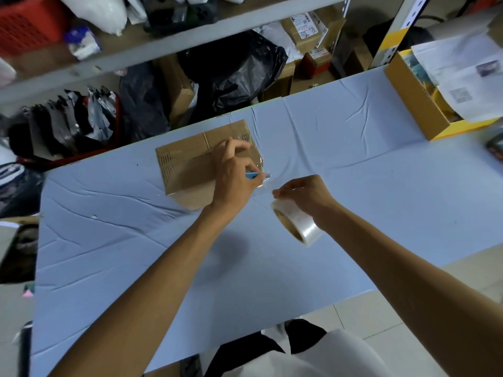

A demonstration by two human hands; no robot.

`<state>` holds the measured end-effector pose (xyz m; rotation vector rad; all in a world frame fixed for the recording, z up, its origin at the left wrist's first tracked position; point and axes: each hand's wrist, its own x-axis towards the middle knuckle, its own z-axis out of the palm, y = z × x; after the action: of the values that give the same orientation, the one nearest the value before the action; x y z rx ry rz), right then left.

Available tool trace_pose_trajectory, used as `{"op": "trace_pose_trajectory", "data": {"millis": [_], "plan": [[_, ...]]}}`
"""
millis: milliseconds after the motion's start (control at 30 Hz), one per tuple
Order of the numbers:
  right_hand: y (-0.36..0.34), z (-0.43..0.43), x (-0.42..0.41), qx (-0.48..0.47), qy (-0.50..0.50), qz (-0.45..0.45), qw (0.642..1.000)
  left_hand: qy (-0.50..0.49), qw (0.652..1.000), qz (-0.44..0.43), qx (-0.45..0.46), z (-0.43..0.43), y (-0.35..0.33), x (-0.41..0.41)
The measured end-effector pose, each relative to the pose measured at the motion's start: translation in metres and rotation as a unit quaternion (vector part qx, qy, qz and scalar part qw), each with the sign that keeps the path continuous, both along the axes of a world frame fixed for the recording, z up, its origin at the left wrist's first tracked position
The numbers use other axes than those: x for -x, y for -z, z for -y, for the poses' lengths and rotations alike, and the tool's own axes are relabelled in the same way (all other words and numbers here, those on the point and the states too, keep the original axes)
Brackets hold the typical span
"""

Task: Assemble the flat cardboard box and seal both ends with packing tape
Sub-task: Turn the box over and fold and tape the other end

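A brown cardboard box stands assembled on the blue table, with clear tape running over its top seam and down its right side. My left hand rests on the box's right edge and grips a small blue cutter whose tip touches the stretched tape. My right hand holds a roll of clear packing tape just right of the box. A strip of tape runs from the roll to the box.
An open yellow-edged carton with papers sits at the table's far right. Shelving with parcels, black bags and a red basket stands behind the table. Bags lie on the floor at the left.
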<state>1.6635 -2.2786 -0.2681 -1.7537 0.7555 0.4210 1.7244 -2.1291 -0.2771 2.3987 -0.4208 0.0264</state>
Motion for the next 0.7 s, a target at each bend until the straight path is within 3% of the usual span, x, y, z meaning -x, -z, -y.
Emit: {"op": "trace_pose_trajectory", "data": {"millis": [700], "plan": [[0.002, 0.025, 0.006, 0.055, 0.02, -0.017, 0.998, 0.116, 0.986, -0.091, -0.077, -0.015, -0.023, -0.019]]}}
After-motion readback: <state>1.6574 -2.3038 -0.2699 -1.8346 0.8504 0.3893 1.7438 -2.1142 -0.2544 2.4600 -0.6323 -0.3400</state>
